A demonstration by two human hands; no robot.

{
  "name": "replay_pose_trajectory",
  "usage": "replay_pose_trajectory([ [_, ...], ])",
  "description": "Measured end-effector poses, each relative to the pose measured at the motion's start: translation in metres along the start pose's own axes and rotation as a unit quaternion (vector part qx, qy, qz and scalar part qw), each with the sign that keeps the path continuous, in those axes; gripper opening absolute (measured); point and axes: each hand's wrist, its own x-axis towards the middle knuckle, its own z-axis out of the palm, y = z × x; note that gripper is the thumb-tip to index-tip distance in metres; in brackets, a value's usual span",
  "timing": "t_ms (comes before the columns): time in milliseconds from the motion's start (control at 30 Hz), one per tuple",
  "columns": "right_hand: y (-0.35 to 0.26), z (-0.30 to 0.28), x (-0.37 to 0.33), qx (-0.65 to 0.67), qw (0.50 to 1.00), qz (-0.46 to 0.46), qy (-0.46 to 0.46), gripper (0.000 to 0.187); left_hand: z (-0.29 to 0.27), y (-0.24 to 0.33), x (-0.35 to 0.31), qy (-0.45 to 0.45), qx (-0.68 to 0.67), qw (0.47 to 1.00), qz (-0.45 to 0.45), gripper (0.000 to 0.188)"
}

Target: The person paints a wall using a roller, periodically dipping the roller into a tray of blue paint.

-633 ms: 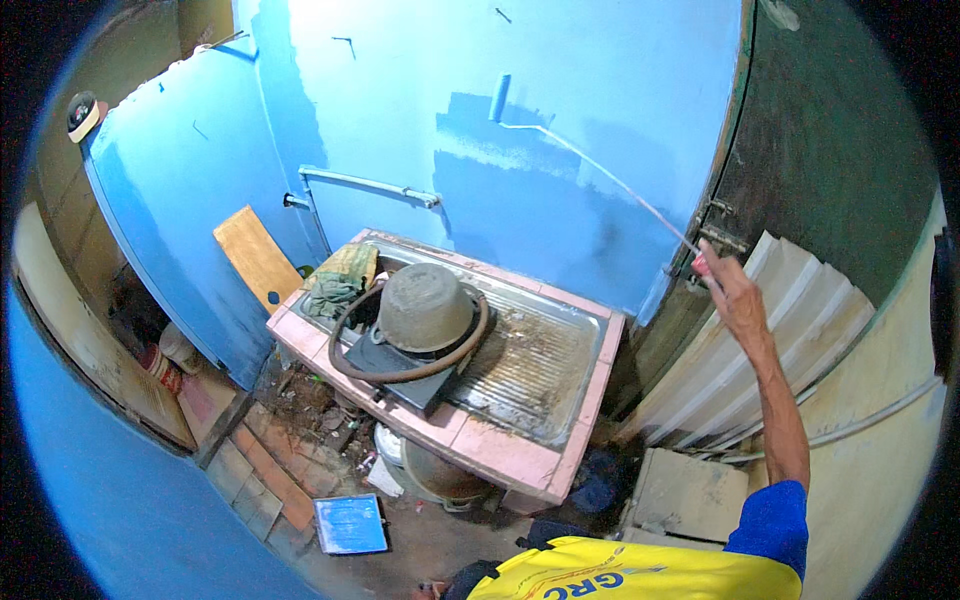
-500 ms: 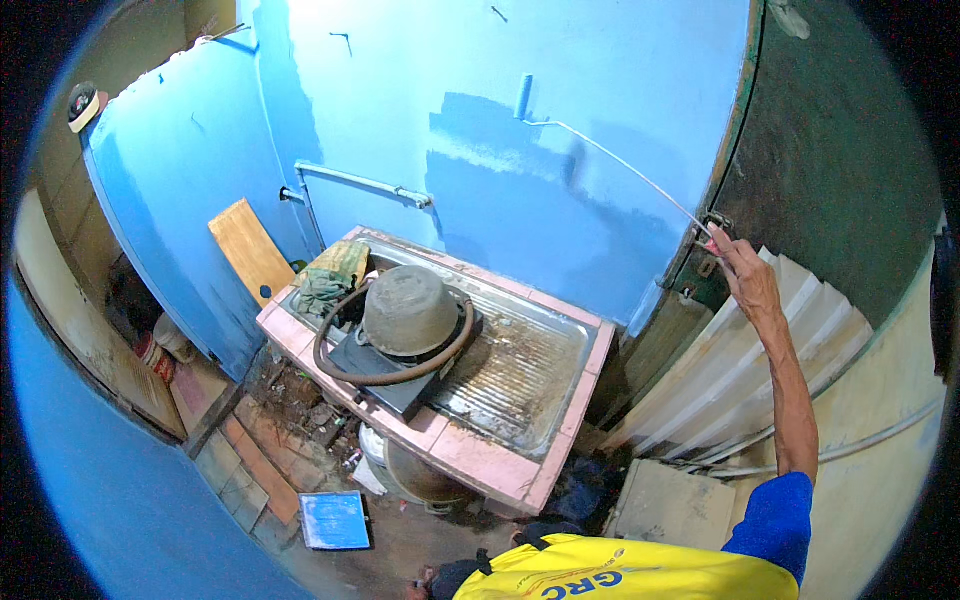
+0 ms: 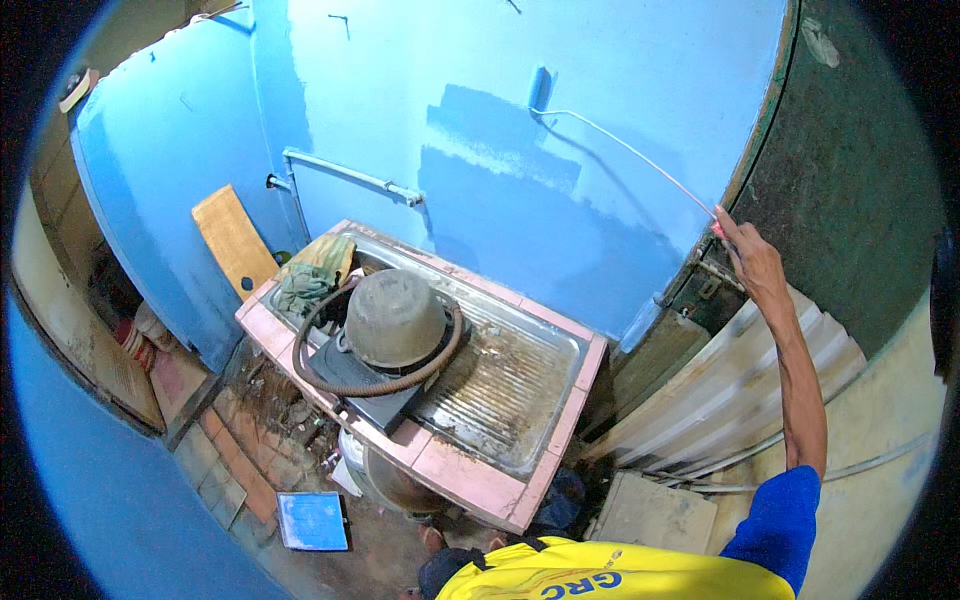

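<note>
My right hand is closed round the reddish grip of a long-framed paint roller, its arm stretched out at the right of the head view. A thin pale rod runs from the grip up and left to the blue roller sleeve, which is at the light blue wall. Whether the sleeve presses on the surface I cannot tell. Beside and below it lies a patch of darker blue paint with uneven edges. On the floor at the lower left rests a blue-stained paint tray. My left hand is out of view.
A pink-tiled sink counter stands below the wall, bearing an upturned grey pot, a dark stove with a hose, and green cloth. A wooden board leans at left. Corrugated sheets and a dark door are at right.
My right hand has risen relative to the door latch, uncovering it. The roller sleeve sits slightly farther right on the wall and is more tilted. The whole view has shifted a little.
</note>
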Motion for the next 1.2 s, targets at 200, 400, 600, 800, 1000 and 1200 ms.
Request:
replay_pose_trajectory([
  [200,-0.058,0.009,0.06,-0.075,0.997,-0.01,-0.005,0.052,-0.026,0.019,0.035,-0.017,-0.001,1.0,0.0,0.023],
  [400,-0.128,0.033,0.123,-0.053,0.998,-0.021,-0.001,0.044,-0.063,0.026,0.062,-0.02,-0.008,1.0,0.002,0.022],
  [600,-0.184,0.063,0.176,-0.049,0.998,-0.015,0.02,0.041,-0.078,0.037,0.083,-0.039,-0.007,0.999,-0.004,0.021],
  [800,-0.184,0.059,0.173,-0.048,0.999,-0.006,0.019,0.04,-0.09,0.038,0.087,-0.051,0.007,0.999,-0.007,0.019],
  [1000,-0.125,0.014,0.079,-0.085,0.996,0.038,-0.014,0.044,-0.087,0.035,0.082,-0.069,0.019,0.997,0.001,0.018],
  [1200,-0.059,-0.027,-0.019,-0.097,0.991,0.084,-0.041,0.056,-0.079,0.036,0.075,-0.08,0.013,0.996,0.043,0.017],
])
